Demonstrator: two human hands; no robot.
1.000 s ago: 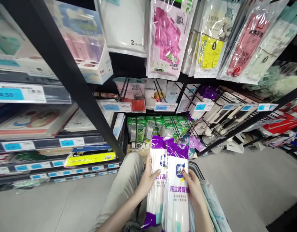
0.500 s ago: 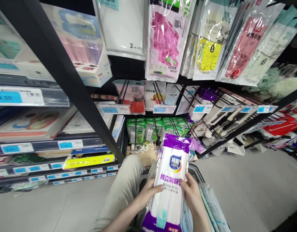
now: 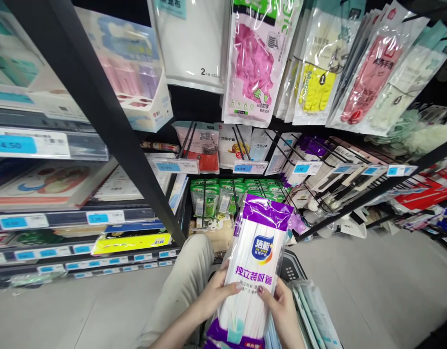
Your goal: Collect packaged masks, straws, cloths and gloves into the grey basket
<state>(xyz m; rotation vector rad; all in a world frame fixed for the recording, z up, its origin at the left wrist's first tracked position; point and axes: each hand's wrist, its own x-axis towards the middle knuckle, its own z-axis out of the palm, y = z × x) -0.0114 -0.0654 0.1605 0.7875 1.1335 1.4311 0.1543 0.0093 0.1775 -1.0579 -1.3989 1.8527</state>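
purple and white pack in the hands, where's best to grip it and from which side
I'd take the pack by its long edges around mid-length, from left and right, thumbs on the front, as the left hand and right hand do lower down. It is long, narrow and fuller there; the purple top end is crinkled film and could fold.

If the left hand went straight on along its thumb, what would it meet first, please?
Across the packet, the left hand would probably meet the right hand first; depth is unclear.
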